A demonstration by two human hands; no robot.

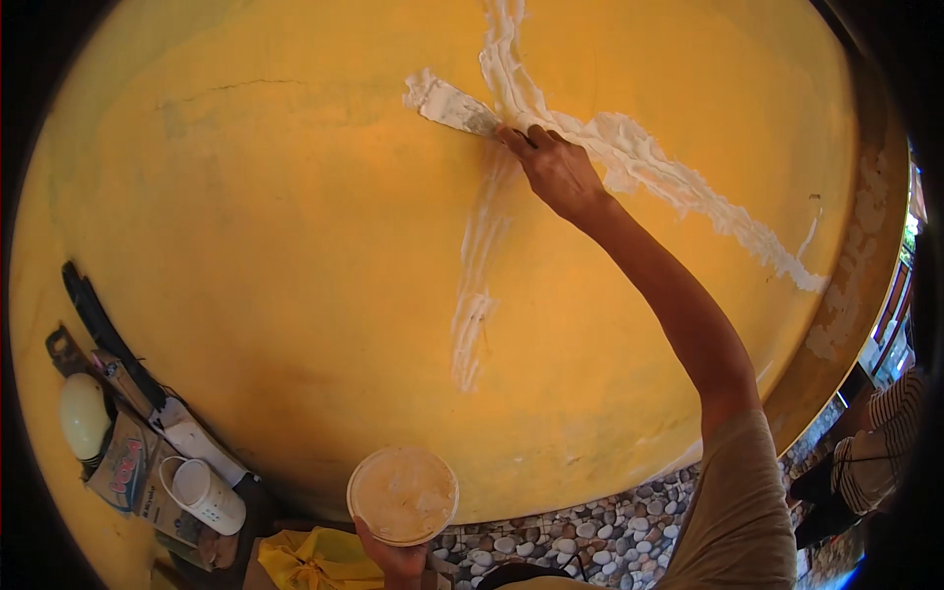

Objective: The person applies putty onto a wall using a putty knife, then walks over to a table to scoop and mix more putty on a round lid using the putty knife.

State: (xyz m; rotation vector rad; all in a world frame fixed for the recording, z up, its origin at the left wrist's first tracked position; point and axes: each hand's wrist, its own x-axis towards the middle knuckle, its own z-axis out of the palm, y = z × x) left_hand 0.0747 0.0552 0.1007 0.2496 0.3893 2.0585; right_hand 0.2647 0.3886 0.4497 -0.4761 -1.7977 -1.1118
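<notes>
Thick white paste [629,147] on a smooth yellow wall [295,246]; flat, broad-bladed scraper [454,106] in the right hand [560,172], round cream-coloured tub [403,497] in the left hand [395,559].
Right hand raised to the upper wall, fingers clamped on the scraper, handle mostly hidden; blade angled up and left, loaded with white at its far edge, contact with the wall hard to tell. Left hand clamped on the tub's lower edge, low in front of the wall, beige residue across the tub's round face. Ragged paste band from top centre down to the right; fainter streaks below the blade. At lower left, white handled container [211,500] near a cream rounded helmet-like shell [85,418]. Grey-and-white pebble-patterned floor [610,536] beneath.
</notes>
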